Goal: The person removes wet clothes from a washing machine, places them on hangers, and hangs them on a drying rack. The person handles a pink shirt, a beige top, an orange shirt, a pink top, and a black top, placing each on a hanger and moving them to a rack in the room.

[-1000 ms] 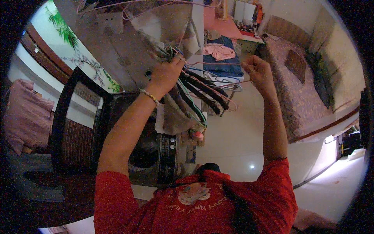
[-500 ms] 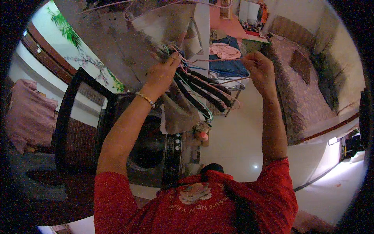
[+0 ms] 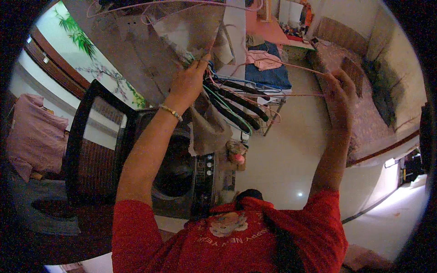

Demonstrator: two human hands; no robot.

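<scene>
A bunch of thin hangers in black, green, blue and pink point(image 3: 234, 104) hangs out from my left hand point(image 3: 187, 84), which is closed at their hook end. To the right, my right hand point(image 3: 340, 93) grips a pink hanger point(image 3: 298, 95) by its wide end, stretched out away from the bunch. The hook end of that pink hanger is hard to make out among the others. Below my left hand hangs a greyish-beige cloth point(image 3: 207, 129), beside the bunch.
A dark washing machine point(image 3: 202, 186) with its black-framed lid point(image 3: 75, 150) raised stands at left. Folded jeans point(image 3: 277, 78) and a pink garment point(image 3: 263, 59) lie on a rack. A bed point(image 3: 334, 59) is at right. A pink shirt point(image 3: 36, 132) hangs at far left.
My right hand has moved right and slightly down, drawing the pink hanger farther out from the bunch. My left hand stays nearly in place, still on the hangers.
</scene>
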